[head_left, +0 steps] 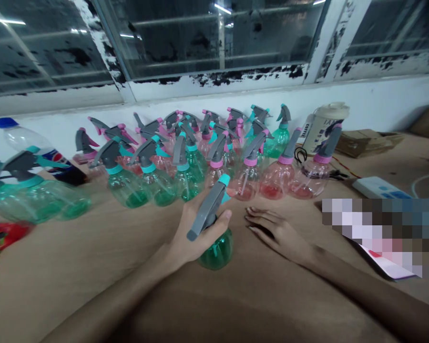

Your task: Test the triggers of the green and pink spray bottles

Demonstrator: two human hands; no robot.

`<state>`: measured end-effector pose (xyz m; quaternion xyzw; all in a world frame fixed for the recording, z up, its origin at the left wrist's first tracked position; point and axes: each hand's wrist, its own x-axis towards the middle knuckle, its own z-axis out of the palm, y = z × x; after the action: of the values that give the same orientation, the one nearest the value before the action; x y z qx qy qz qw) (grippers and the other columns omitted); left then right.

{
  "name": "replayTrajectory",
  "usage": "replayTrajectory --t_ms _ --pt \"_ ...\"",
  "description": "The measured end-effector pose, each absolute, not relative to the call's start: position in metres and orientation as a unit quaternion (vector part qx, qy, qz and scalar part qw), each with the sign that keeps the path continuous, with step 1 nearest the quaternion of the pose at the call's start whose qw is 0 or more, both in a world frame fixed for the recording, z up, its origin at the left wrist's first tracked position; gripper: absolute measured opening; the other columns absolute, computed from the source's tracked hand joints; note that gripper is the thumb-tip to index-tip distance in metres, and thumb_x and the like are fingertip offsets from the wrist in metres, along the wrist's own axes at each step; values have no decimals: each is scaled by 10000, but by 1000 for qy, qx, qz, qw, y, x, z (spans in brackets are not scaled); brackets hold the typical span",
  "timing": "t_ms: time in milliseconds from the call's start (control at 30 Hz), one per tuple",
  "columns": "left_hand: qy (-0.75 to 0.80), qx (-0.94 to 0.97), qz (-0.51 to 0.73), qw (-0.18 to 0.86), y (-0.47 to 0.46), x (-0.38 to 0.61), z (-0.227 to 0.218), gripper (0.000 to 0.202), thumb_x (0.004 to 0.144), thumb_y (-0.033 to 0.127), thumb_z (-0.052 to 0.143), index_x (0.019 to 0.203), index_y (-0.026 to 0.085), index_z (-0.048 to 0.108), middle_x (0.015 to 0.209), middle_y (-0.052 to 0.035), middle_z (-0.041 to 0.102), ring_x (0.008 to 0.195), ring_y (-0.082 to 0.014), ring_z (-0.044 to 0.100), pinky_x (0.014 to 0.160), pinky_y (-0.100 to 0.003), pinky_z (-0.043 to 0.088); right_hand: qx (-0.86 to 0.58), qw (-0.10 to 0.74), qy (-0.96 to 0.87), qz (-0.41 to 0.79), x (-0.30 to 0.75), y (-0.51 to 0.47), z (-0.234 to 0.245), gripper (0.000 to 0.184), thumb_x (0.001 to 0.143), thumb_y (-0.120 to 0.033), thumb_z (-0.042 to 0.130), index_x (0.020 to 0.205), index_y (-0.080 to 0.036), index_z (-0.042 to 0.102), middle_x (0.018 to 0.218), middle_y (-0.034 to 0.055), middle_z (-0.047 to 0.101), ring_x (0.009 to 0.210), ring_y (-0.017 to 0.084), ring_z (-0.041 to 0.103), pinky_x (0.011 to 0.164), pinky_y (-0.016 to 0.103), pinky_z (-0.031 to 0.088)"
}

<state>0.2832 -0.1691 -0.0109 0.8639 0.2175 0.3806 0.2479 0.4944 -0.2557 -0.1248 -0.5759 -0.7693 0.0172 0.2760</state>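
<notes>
My left hand (191,233) is wrapped round the neck of a green spray bottle (216,250) with a grey and turquoise trigger head, in front of me at the middle of the table. Its clear body shows below my fingers. To its right my right hand (277,231) rests low over the tabletop, fingers stretched out, holding nothing. Just beyond both hands stand spray bottles in rows, among them a green spray bottle (160,188) with a turquoise collar and a pink spray bottle (277,178) with a pink collar. Small amounts of liquid appear inside several.
At the left are more green spray bottles (39,200), a cola bottle (66,166) with a blue cap and a red packet (7,236). On the right are a paper cup (321,121), flattened cardboard (364,142), a white power strip (379,187) and a partly pixelated flat object (389,267).
</notes>
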Motion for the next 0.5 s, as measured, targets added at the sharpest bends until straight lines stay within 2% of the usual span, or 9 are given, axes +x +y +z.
replayTrajectory --t_ms 200,367,500 --pt "247 850 372 281 -177 283 -10 40 802 259 504 817 222 501 676 6 552 597 -151 541 571 -289 445 -577 286 -765 9 493 -257 -127 336 905 -269 426 1211 -181 532 1236 83 582 1197 200 479 1014 428 408" --pt "267 848 366 276 -181 283 -9 36 808 256 506 803 222 498 680 8 574 605 -153 555 596 -297 443 -576 294 -763 14 493 -257 -126 333 903 -273 426 1205 -192 541 1223 84 590 1191 205 485 1003 441 417" --pt "248 856 354 284 -179 282 -6 69 817 254 488 878 225 503 616 33 542 514 -131 510 552 -282 430 -574 294 -764 18 493 -257 -125 337 902 -272 426 1211 -198 537 1228 79 587 1191 205 487 1005 438 418"
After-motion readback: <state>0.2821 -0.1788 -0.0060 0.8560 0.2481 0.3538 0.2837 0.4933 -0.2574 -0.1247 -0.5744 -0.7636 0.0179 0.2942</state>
